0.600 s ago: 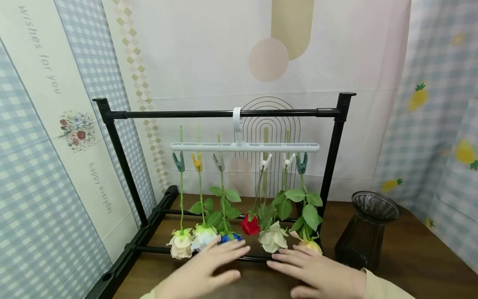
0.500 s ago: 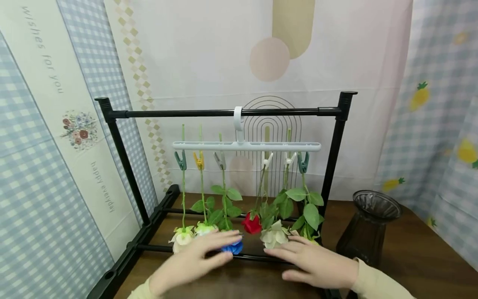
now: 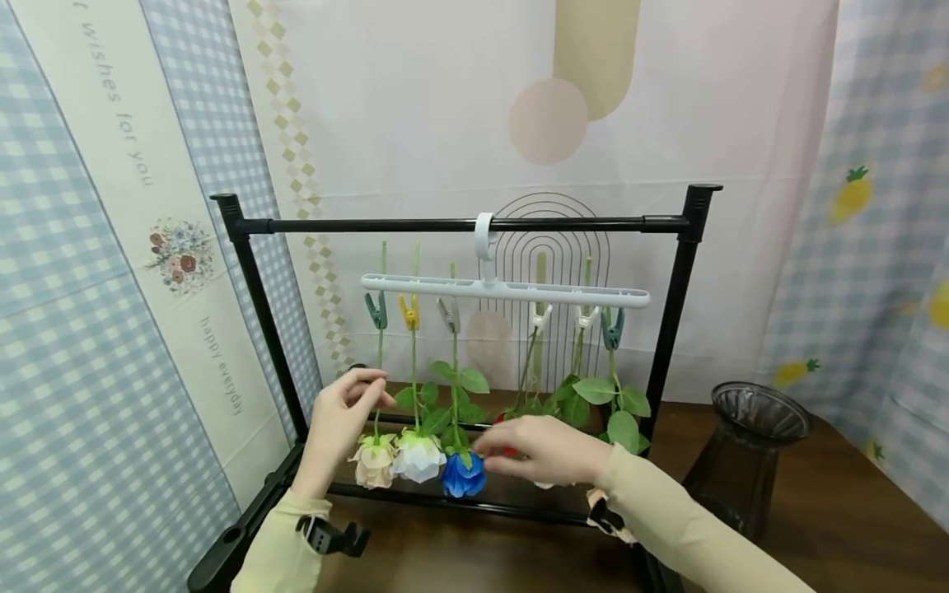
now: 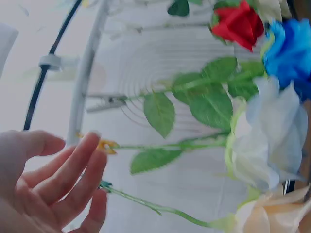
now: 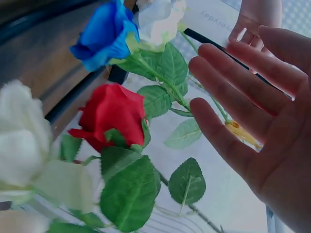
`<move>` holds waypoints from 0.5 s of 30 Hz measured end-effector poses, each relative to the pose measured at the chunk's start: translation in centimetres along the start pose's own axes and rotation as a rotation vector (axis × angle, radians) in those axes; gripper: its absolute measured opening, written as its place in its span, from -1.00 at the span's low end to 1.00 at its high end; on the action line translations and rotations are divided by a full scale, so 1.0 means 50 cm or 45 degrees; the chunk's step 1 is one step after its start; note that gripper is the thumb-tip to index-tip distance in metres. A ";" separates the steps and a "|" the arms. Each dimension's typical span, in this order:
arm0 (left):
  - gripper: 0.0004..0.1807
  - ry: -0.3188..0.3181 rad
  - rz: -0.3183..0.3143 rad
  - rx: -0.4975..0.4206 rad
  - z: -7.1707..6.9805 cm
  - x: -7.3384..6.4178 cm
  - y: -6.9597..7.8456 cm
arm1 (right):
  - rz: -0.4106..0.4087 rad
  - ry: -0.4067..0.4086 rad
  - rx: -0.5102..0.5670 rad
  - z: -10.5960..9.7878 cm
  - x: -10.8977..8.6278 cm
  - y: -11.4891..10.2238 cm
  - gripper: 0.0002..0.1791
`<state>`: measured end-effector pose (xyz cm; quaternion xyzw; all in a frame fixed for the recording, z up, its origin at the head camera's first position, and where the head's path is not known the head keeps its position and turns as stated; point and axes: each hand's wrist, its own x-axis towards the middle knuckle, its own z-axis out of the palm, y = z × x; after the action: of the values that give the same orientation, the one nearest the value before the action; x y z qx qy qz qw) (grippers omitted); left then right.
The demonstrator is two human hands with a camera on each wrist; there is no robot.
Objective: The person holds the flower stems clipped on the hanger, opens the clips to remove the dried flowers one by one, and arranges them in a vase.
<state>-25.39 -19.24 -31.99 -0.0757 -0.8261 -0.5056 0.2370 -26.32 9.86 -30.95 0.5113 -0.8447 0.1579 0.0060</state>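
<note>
Artificial roses hang head down from a pale hanger (image 3: 511, 290), each stem in a small clip. My left hand (image 3: 337, 420) is raised beside the leftmost stem, above the cream rose (image 3: 373, 463); its fingers are loosely bent with nothing between them. A white rose (image 3: 418, 457) hangs just right of that. My right hand (image 3: 544, 449) reaches across with straight fingers, fingertips near the blue rose (image 3: 463, 478). It mostly hides the red rose (image 5: 114, 116) in the head view. The yellow clip (image 4: 107, 146) shows just beyond my left fingertips in the left wrist view.
A black rack (image 3: 371, 225) carries the hanger on its top bar, with lower bars close to the table (image 3: 445, 548). A dark glass vase (image 3: 734, 461) stands at the right. Patterned cloths hang behind and at both sides.
My left hand has risen from the flower heads to beside the left stems. My right hand has moved up and left towards the blue rose. The hanger now tilts slightly down to the right.
</note>
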 end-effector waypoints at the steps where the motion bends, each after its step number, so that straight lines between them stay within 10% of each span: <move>1: -0.75 0.045 -0.010 0.002 -0.001 0.007 -0.004 | 0.010 -0.002 0.009 -0.004 0.014 0.000 -0.65; 6: -0.63 0.146 -0.071 0.023 -0.003 0.043 -0.023 | 0.031 0.038 0.021 -0.025 0.087 0.000 -0.49; 15: -0.36 -0.139 -0.439 -0.276 0.002 0.137 -0.025 | 0.078 0.212 0.040 -0.066 0.214 -0.001 -0.42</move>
<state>-31.89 -20.51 -29.81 0.0144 -0.7792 -0.6198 0.0923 -31.86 1.53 -25.95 0.4703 -0.8540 0.2133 0.0634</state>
